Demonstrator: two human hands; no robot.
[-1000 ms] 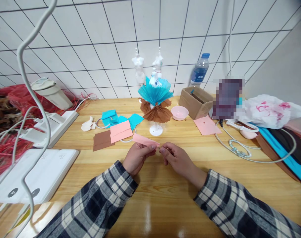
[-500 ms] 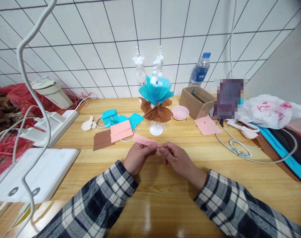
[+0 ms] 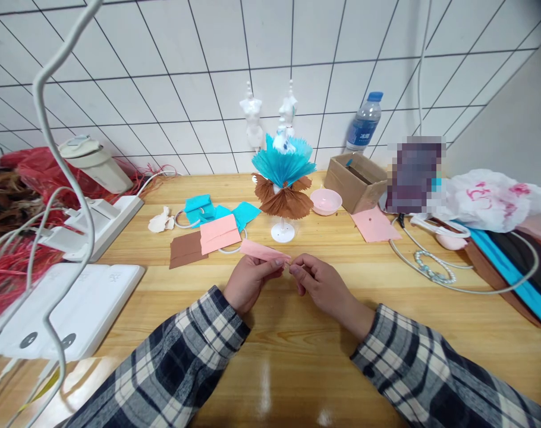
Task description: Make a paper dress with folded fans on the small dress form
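A narrow folded strip of pink paper (image 3: pixel 262 251) is pinched between the thumb and fingers of my left hand (image 3: pixel 249 282). My right hand (image 3: pixel 321 285) is closed at the strip's right tip, its thumb and forefinger pressed together; whatever they grip is too small to make out. Just beyond my hands stands a white mannequin on a round base (image 3: pixel 282 232), dressed in a pleated turquoise paper top (image 3: pixel 283 163) and a brown paper skirt (image 3: pixel 285 199). Left of it lie a flat pink paper (image 3: pixel 220 233), a brown paper (image 3: pixel 188 249) and turquoise paper pieces (image 3: pixel 199 209).
Two white mannequins (image 3: pixel 253 122) stand by the tiled wall. Rightward are a pink bowl (image 3: pixel 326 202), cardboard box (image 3: pixel 364 193), water bottle (image 3: pixel 364 125), pink paper (image 3: pixel 372 226) and bead bracelet (image 3: pixel 433 270). A power strip (image 3: pixel 105 229) and white cable (image 3: pixel 68 172) occupy the left.
The whole view has shifted slightly. My hands keep nearly the same pose around the pink strip.
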